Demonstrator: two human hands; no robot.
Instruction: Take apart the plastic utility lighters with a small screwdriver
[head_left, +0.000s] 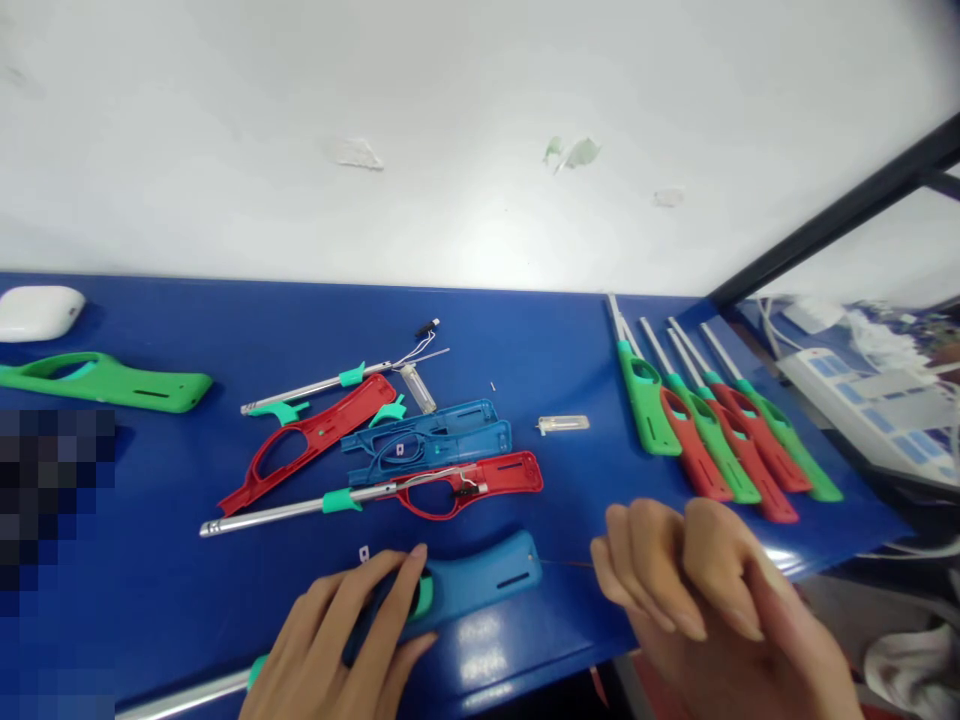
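My left hand is closed over the grip of a blue stick lighter, pressing it against the table near the front edge. The lighter has a green trigger and a metal tube that runs out to the lower left. Off the lighter's right end, a thin wire-like strand reaches toward my right hand. That hand is curled above the table's edge with its fingers bent around the strand's far end, which is hidden.
Open red shells, blue shells, a metal tube and a clear fuel tank lie beyond my hands. Whole stick lighters stand in a row at right. A green lighter handle and white case sit left.
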